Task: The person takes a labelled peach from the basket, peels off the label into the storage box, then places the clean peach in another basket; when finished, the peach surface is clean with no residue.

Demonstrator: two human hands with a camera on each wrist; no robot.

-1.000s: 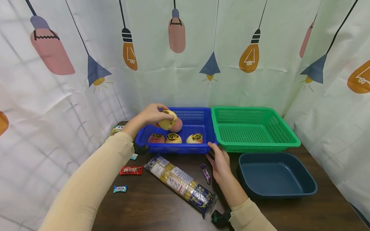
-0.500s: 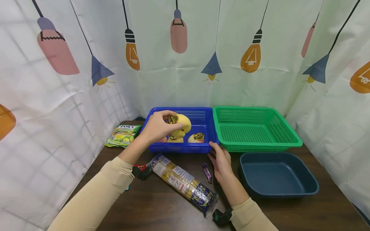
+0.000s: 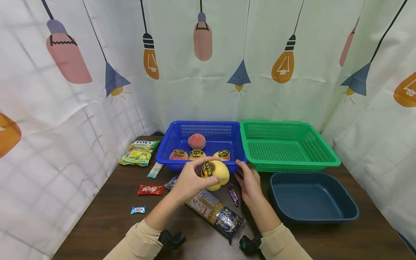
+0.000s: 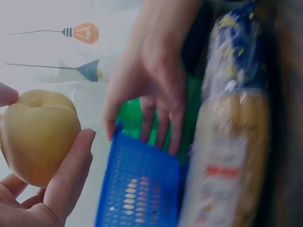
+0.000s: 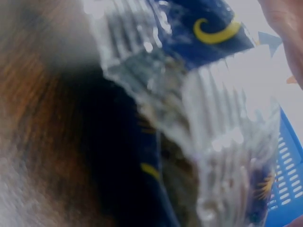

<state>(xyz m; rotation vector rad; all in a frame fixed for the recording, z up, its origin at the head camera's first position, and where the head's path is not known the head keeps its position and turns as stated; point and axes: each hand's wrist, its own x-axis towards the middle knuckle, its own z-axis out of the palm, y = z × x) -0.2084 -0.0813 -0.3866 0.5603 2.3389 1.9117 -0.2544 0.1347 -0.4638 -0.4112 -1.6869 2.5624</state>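
My left hand grips a yellow peach with a black-and-gold sticker, held in front of the blue basket. In the left wrist view, thumb and fingers wrap the sides of this peach. My right hand holds the basket's front right corner, its thumb at the rim and the other fingers lower down by the wall. Inside the basket lie a pink peach at the back and several stickered peaches along the front. The right wrist view is blurred and mostly filled by clear wrapping.
A spaghetti pack lies below my hands. Beside it is a purple-wrapped sweet. To the left are a red packet, a blue sweet and a green-yellow FOX'S bag. A green basket and a dark blue tub stand right.
My left hand has carried the yellow peach up out of the blue basket, then rightward and toward me, over the spaghetti pack. The right hand has stayed at the basket's corner.
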